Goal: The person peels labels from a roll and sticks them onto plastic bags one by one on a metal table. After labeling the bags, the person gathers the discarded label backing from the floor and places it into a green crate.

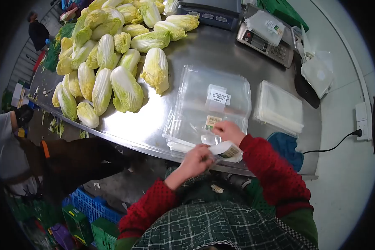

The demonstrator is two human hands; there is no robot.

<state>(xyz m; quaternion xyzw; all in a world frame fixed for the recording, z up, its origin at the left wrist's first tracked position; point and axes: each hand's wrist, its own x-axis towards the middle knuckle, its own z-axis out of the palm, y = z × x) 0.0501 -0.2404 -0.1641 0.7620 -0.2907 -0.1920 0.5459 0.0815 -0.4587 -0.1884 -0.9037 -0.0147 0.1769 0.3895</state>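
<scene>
Left hand closed around a roll of sticker labels at the near edge of the steel table. Right hand pinching a label down on the top clear plastic bag of the stack. Labels look light, thin, tacky: best taken by a corner. Bags are slippery and limp, so press flat and lift by an edge. Napa cabbages piled far left, second bag stack right, scale behind
</scene>
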